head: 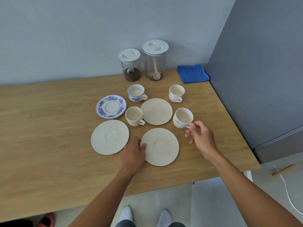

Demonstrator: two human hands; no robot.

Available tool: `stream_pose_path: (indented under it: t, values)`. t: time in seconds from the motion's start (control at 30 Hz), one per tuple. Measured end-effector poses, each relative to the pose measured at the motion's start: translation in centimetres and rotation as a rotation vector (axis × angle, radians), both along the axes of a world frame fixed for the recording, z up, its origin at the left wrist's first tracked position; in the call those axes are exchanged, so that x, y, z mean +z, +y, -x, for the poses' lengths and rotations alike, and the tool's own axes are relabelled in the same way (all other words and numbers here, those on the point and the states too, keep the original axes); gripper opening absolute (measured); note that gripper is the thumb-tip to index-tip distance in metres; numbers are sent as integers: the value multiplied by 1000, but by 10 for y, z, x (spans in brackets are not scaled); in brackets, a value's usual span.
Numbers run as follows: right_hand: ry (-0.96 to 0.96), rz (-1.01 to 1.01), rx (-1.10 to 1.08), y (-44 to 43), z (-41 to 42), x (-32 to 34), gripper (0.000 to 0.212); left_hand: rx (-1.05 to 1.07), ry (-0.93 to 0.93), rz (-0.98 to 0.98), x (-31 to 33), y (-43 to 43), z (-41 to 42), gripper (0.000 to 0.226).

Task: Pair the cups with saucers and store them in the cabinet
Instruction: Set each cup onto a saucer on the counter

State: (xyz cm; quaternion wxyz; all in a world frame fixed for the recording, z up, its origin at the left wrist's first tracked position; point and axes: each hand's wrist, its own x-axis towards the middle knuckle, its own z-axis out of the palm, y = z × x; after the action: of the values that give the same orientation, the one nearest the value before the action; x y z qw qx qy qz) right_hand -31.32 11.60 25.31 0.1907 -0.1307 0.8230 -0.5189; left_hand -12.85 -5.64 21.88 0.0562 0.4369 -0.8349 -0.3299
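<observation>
Looking down from the head cam, I'd say this was the very first pairing step, since none of the four cups sat on a saucer yet. The right hand (199,136) pinched the handle of the nearest cream cup (182,117) between thumb and forefinger, with its other fingers loosely spread. The cup was upright on the wooden table (49,122). The left hand (133,153) held the left rim of the near plain saucer (159,146), thumb on top and fingers curled against the edge. The cup stood just up and to the right of that saucer, close but not touching. The next move probably needed a lift and a short carry onto the saucer's centre ring while the left hand steadied it. The blue-flowered cup (136,93) and blue-flowered saucer (111,107) waited farther back, near each other. I couldn't tell if the grey panel (262,79) on the right was the cabinet.
</observation>
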Motion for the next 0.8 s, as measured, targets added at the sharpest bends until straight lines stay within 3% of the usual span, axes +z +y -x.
stream_pose_path:
  t: [0.5,0.7,0.8]
  values:
    - [-76,-18,226,-2,-85,-5,17,-31,21,-23,-1,-9,-6,22]
    - [-53,-39,222,-7,-90,-8,19,-42,18,-19,-1,-11,-7,21]
    - [57,-79,247,-3,-88,-9,21,-56,25,-4,0,-12,-8,21]
